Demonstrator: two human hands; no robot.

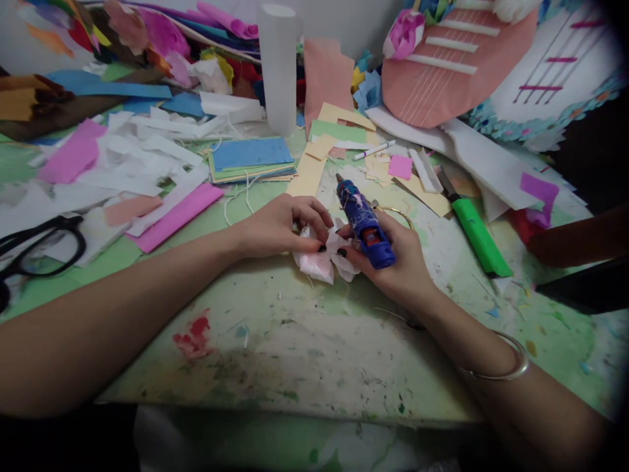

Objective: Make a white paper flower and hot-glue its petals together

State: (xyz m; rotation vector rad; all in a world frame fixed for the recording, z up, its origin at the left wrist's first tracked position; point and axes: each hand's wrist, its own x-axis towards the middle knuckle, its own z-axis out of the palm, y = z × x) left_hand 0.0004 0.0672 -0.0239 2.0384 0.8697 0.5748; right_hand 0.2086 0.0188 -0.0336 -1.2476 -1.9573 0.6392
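Observation:
A small white-and-pink paper flower [317, 263] lies low over the table between my two hands. My left hand [287, 226] is closed on its left side, with thumb and fingers pinching the petals. A blue hot glue gun [361, 219] rests in my right hand [405, 262], its nozzle pointing away and to the left. The gun's handle is hidden by the hand. The thumb and a fingertip of that same hand reach the flower's right petals. Behind the right fingers shows a thin gold-coloured ring [400, 215].
White paper strips [147, 154] and coloured scraps cover the left side, near black glasses [49, 252]. Stacked coloured paper [253, 154] and a white cylinder [279, 72] stand beyond. A green-handled cutter [481, 236] lies right. Paper guitar shapes [457, 72] lean at the back.

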